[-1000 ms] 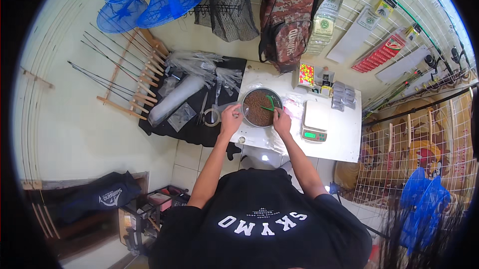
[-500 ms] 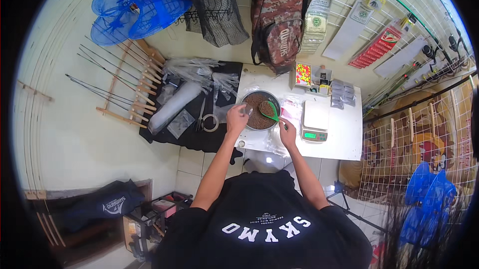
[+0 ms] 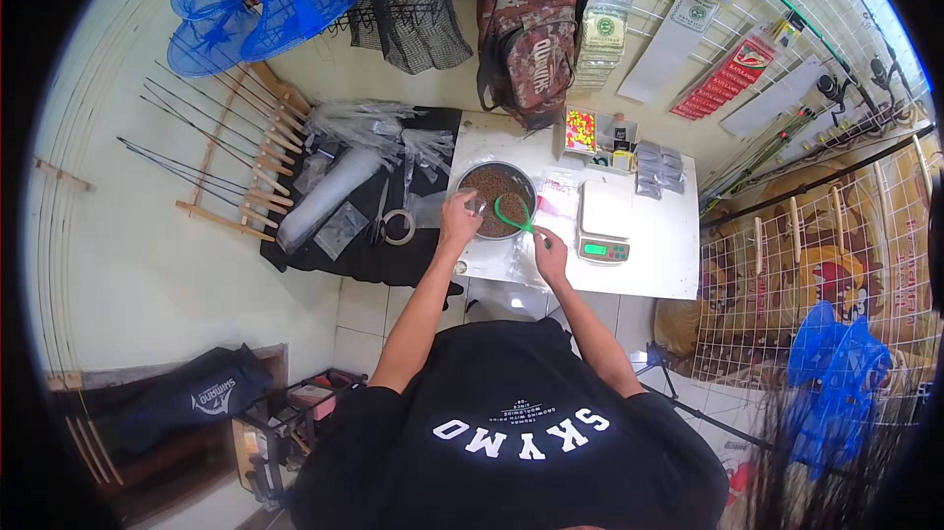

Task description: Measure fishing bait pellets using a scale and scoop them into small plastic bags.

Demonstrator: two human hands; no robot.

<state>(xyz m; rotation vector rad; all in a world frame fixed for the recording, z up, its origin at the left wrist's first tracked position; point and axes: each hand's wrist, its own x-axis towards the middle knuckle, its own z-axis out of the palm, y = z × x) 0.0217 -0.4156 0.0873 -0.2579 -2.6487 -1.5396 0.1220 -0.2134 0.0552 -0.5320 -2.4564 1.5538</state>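
Observation:
A round metal bowl (image 3: 497, 163) of brown pellets (image 3: 486, 179) stands on the white table (image 3: 654, 274). My left hand (image 3: 460, 220), fingers curled round a clear plastic bag (image 3: 433, 208), is over the bowl's left side. My right hand (image 3: 549, 251) grips the handle of a green scoop (image 3: 512, 211), whose round head holds pellets over the bowl, near the bag. Beside my right hand, to its right, is a white digital scale (image 3: 606, 210). More clear plastic (image 3: 531, 260) lies under my right hand.
A black cloth (image 3: 295, 260) at the left carries plastic bags, a tape roll (image 3: 398, 227) and scissors. Behind the scale are a box of colourful pellets (image 3: 580, 130) and grey packets (image 3: 659, 171). Wooden rod racks (image 3: 270, 166) stand left; nets and a camouflage bag (image 3: 526, 68) hang behind.
The green scoop has turned from its steeper angle in the pellets to lie flatter with a load, then moved left toward the bag in my left hand. The whole view has shifted slightly.

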